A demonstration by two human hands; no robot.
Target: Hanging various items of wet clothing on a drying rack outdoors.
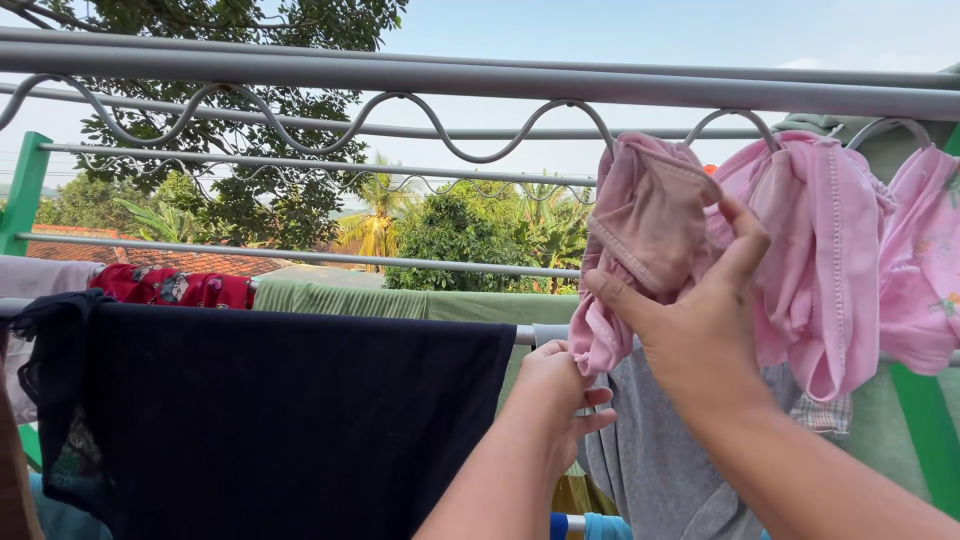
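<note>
Head view, both hands' fingers bunching soft crumpled pink cloth

We have a single view, worn on the head, so no second view overlaps it. It looks level to slightly upward and outward from close behind a grey metal drying rack with wavy wire hooks, whose bars cross the whole upper half of the frame. Both forearms enter from the lower right, very near the lens. Beyond the bars, in the upper left and centre, we see distant green trees and pale sky.
</note>
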